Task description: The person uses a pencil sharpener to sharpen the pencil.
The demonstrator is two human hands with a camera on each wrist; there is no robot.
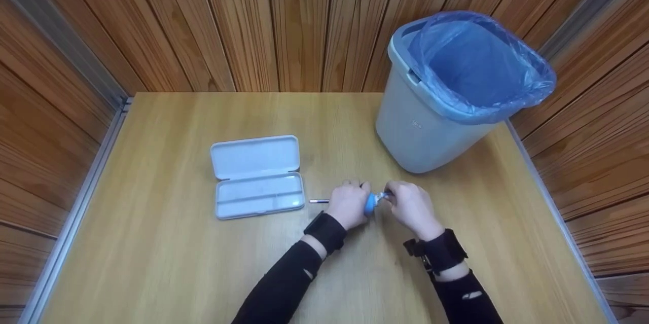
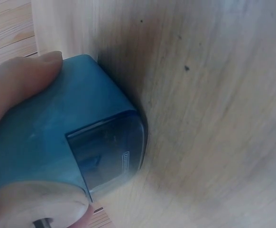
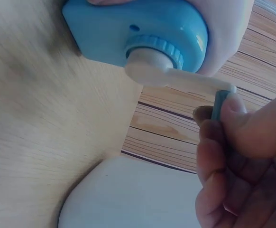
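A blue crank pencil sharpener [image 2: 38, 128] rests on the tabletop, its dark see-through shavings drawer facing the left wrist camera. My left hand [image 1: 348, 206] grips its body from above, thumb along one side. From the sharpener's left end a pencil [image 1: 318, 201] sticks out; its other end is hidden inside. On the opposite end sits a white crank arm [image 3: 195, 81] with a small teal knob [image 3: 218, 103]. My right hand [image 1: 413, 208] pinches that knob between thumb and forefinger, with the other fingers curled.
An open pale pencil case [image 1: 256, 156] with divided compartments lies left of the hands. At the back right stands a grey trash bin [image 1: 426, 126] lined with a blue bag [image 1: 471, 65]. Wooden panels [image 1: 299, 25] wall the table in. Dark specks [image 2: 187, 68] dot the tabletop.
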